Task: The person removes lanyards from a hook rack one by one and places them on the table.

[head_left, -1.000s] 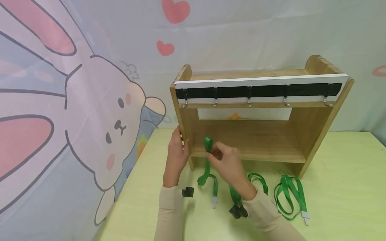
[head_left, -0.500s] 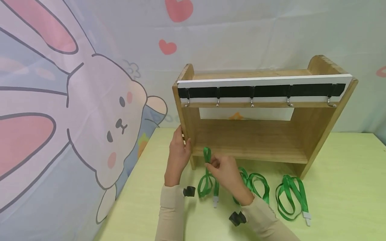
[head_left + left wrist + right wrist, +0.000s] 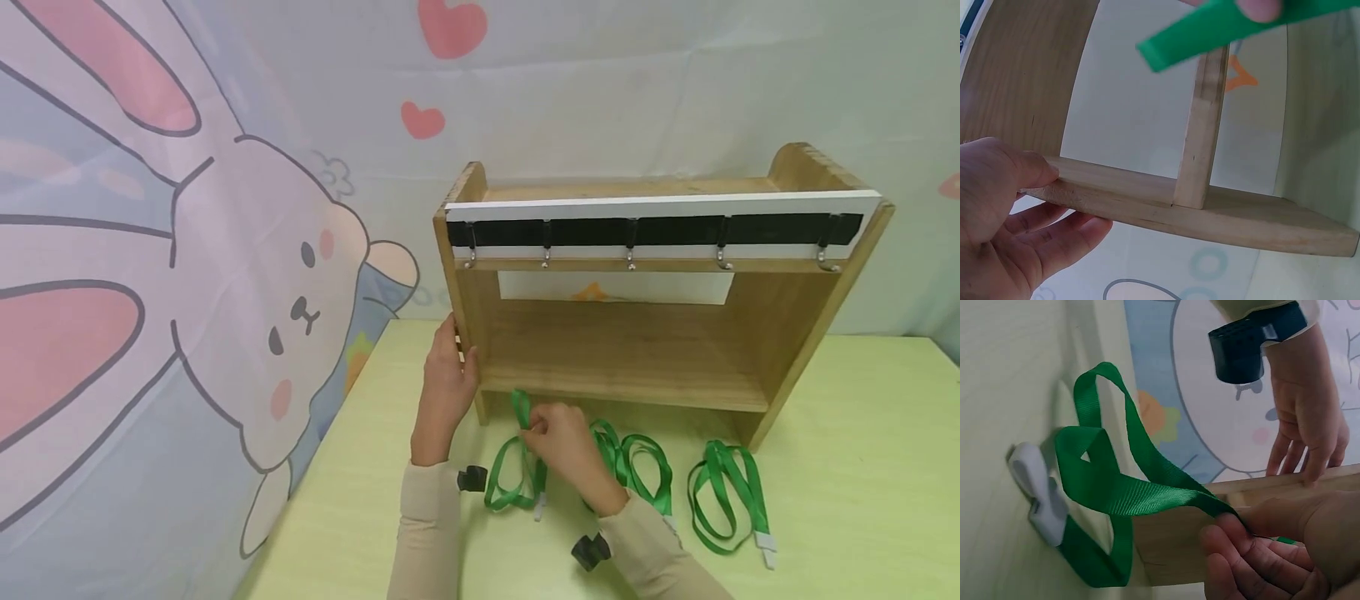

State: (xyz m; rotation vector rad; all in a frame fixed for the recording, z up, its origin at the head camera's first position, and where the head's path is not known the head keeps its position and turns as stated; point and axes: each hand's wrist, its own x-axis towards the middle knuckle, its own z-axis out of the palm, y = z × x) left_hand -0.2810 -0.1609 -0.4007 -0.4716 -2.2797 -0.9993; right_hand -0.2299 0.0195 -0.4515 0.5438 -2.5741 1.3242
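My right hand [image 3: 558, 435] pinches the top loop of a green lanyard [image 3: 513, 475] low over the table, in front of the wooden rack [image 3: 637, 350]. The strap [image 3: 1122, 487] hangs from my fingertips [image 3: 1235, 528] down to its white clip [image 3: 1038, 494] on the tabletop. My left hand [image 3: 448, 375] grips the rack's left side panel [image 3: 1166, 209], thumb on the front edge and fingers behind. A row of metal hooks [image 3: 630, 258] runs along a black strip under the rack's top; nothing hangs on them.
Two more green lanyards [image 3: 637, 467] [image 3: 723, 496] lie on the yellow-green table [image 3: 862, 467] to the right of my right hand. A bunny-print cloth [image 3: 225, 275] hangs behind and to the left. Black wrist cameras [image 3: 471, 478] [image 3: 589, 550] sit on both sleeves.
My right hand has come down from shelf height toward the table with the lanyard, whose strap now piles lower on the tabletop. My left hand has stayed on the rack's side.
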